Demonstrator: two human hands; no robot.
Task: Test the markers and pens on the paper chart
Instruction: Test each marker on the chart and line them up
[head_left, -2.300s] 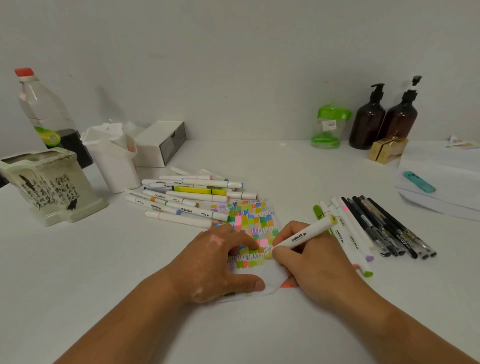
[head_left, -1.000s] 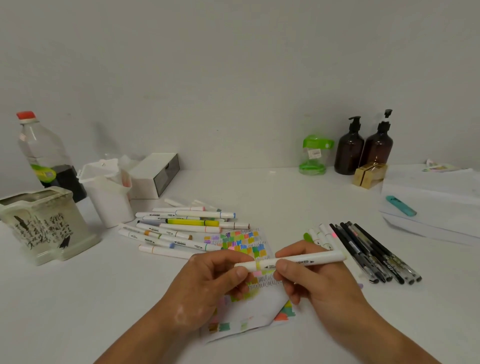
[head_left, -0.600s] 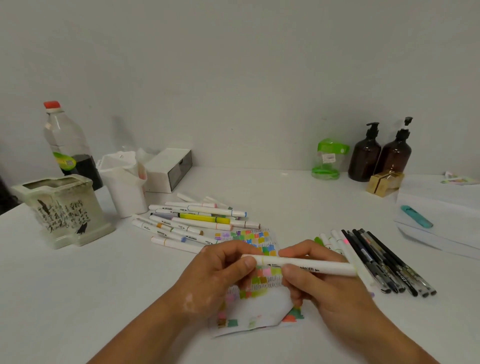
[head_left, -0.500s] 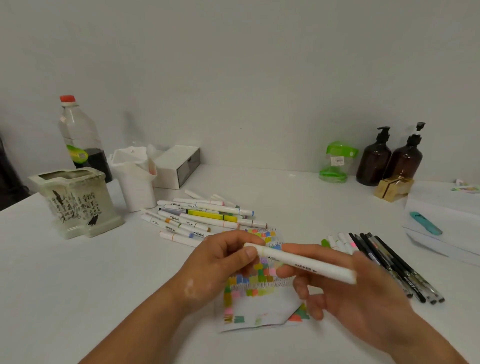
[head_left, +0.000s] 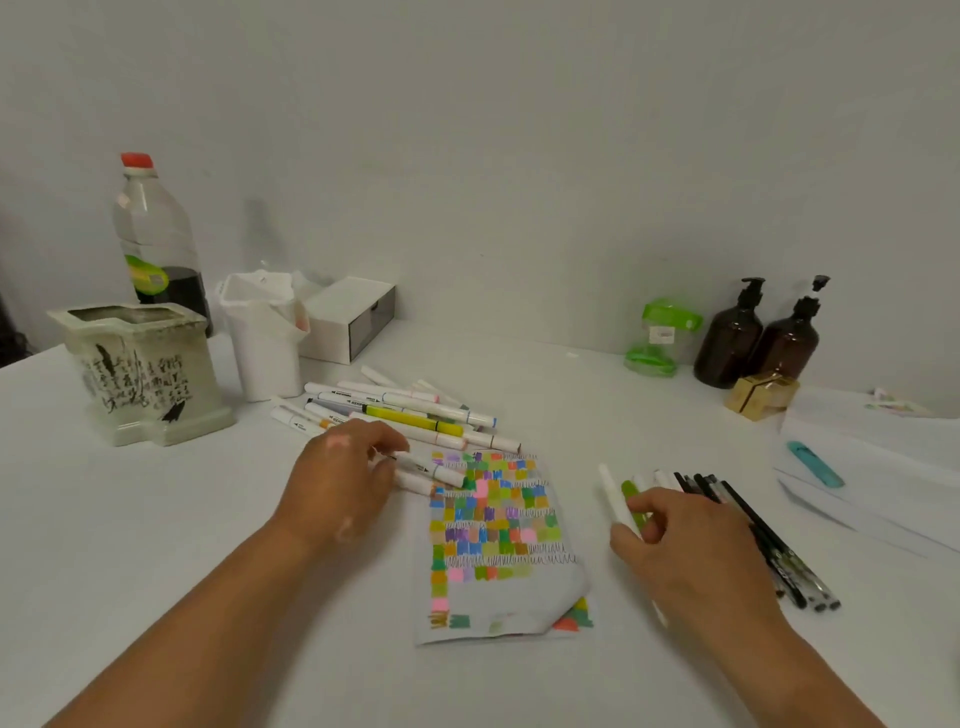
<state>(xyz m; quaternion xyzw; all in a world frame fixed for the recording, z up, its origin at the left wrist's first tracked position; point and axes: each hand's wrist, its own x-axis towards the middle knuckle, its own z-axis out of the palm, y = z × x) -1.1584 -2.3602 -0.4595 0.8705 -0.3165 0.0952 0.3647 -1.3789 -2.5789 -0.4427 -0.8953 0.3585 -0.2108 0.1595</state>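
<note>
Paper chart flanked by two hands, a marker at each.

The paper chart (head_left: 498, 525) is laid flat on the white table (head_left: 156, 545) between the hands, its lower right corner curled over so that part of the sheet is hidden. A white marker (head_left: 613, 496) is pinched between thumb and fingertips of the right hand (head_left: 691, 551) – its lower length is covered by the palm – just beside the row of black pens (head_left: 763, 540), whose near ends are partly masked by that hand. The fingers of the left hand (head_left: 340, 480) are curled at the end of a green-tipped marker (head_left: 441, 474) on the near edge of the marker pile (head_left: 410, 415); the contact is hidden, so whether it is gripped cannot be told.
</note>
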